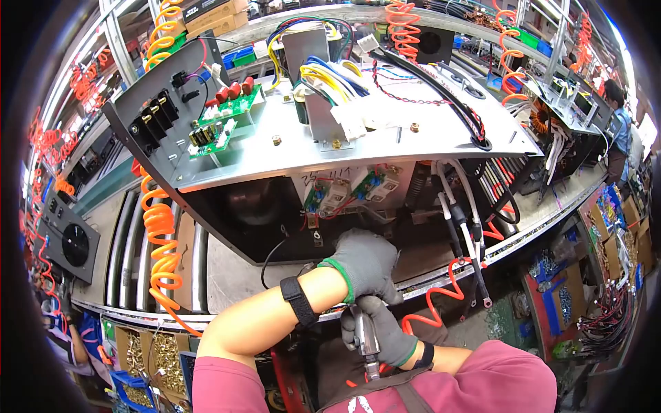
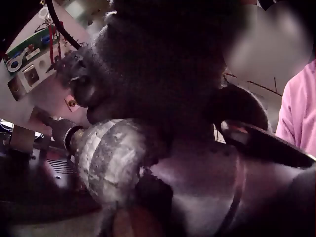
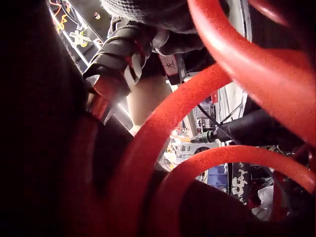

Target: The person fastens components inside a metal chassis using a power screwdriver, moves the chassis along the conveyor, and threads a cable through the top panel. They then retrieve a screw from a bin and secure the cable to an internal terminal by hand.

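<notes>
In the head view my right hand (image 1: pixel 389 330), in a grey glove, grips a silver air screwdriver (image 1: pixel 367 337) close to my body. The left wrist view shows the screwdriver's rounded, scuffed nose (image 2: pixel 111 160) and its lever (image 2: pixel 266 143). My left hand (image 1: pixel 365 265), in a grey glove with a green cuff, is just beyond the right one, at the open front of a metal equipment cabinet (image 1: pixel 234 213). Its fingers are mostly hidden; I cannot tell whether they hold anything. Circuit modules (image 1: pixel 334 196) sit inside the cabinet above this hand.
An orange coiled hose (image 1: pixel 162 234) hangs at left; a red hose (image 1: pixel 441 296) loops at right, close to the right wrist camera. Thick cables with ring terminals (image 1: pixel 468 241) hang off the cabinet. Rollers (image 1: pixel 144 255) run underneath. Bins of brass fasteners (image 1: pixel 165 365) stand lower left.
</notes>
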Demonstrator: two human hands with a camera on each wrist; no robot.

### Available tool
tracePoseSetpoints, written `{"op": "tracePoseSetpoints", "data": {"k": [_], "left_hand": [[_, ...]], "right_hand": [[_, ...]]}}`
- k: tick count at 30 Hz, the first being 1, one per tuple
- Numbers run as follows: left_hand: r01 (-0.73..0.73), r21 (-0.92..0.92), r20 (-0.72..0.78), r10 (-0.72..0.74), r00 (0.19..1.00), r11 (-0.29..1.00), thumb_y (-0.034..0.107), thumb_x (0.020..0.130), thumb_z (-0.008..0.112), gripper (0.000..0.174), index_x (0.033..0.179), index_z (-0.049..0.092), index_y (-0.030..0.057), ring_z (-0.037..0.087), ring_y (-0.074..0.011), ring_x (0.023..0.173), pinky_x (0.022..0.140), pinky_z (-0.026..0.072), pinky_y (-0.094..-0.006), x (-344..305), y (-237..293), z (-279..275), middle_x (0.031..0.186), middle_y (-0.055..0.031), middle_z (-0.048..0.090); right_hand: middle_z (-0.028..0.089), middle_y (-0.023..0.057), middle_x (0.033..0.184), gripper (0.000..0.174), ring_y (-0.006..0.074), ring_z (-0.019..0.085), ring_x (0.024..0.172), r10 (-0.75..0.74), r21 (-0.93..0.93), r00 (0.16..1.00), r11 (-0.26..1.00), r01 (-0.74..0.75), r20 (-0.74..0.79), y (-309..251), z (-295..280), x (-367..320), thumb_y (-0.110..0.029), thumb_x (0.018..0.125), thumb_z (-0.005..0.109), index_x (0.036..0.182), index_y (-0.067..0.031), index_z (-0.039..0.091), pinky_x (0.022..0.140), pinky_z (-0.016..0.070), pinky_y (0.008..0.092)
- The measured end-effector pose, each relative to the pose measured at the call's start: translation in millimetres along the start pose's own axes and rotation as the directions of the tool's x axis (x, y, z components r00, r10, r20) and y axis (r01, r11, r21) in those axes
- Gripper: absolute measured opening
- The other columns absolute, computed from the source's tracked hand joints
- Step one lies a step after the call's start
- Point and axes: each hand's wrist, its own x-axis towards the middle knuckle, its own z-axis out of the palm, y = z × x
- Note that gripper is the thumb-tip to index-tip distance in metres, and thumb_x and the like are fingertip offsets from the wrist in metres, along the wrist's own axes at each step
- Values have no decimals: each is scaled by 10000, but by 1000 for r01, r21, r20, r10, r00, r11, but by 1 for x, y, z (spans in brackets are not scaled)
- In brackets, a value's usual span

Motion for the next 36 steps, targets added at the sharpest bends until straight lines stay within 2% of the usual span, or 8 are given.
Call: {"op": "tracePoseSetpoints", "data": {"k": [3,5,9,18,21,32,33,36], "left_hand": [[0,23,16,-1,1000,1000,539,549,755,522,749,713,59,667,-309,691,634,525,-413,3,0,0,709,-137,666],[-18,26,18,18,1000,999,538,548,756,521,748,712,60,666,-309,689,633,524,-410,4,-1,-1,707,-135,666],[-42,5,16,42,999,999,542,547,758,526,750,712,58,664,-310,683,626,523,-406,4,-4,-2,703,-137,664],[-74,-2,-46,74,996,997,614,523,713,595,660,689,35,635,-331,602,572,507,-416,7,-9,6,630,-171,627],[-71,-15,-51,70,996,997,628,531,706,606,662,689,37,631,-329,592,564,504,-418,5,-8,7,627,-165,627],[-4,-28,-83,1,997,1000,658,526,714,653,684,685,25,639,-319,640,592,498,-401,4,-7,15,660,-157,639],[13,-23,-72,-14,997,1000,640,530,732,643,700,692,20,648,-314,650,599,506,-399,4,-5,13,678,-155,648],[61,-14,-34,-61,998,998,651,517,737,668,703,690,12,654,-310,661,612,511,-395,0,1,7,693,-150,656]], "right_hand": [[501,52,705,290,199,499,570,18,20,1000,1000,-17,-12,0,2,1,-403,899,431,843,-124,489,531,423,338],[496,51,692,279,204,504,572,-7,-95,991,995,-6,-135,-4,12,-1,-382,890,420,825,-120,489,532,423,339],[502,60,687,275,213,513,568,-4,-25,997,1000,2,-76,-3,8,5,-364,882,408,816,-111,493,531,429,344],[526,81,704,294,234,543,571,-70,-151,994,987,57,-80,0,10,7,-373,882,404,836,-98,495,523,449,355],[527,81,710,299,226,539,560,-30,-56,996,998,25,-85,0,11,9,-369,895,398,844,-91,494,513,451,347],[519,48,695,299,193,540,537,-133,-50,991,990,134,32,6,3,21,-417,918,457,953,-122,489,478,468,321],[510,18,628,231,157,523,476,-135,-10,991,991,135,6,4,13,16,-381,920,495,950,-152,499,412,437,271],[511,24,614,230,160,521,458,-129,-33,991,991,128,-32,0,19,13,-376,914,498,944,-147,498,400,441,276]]}}
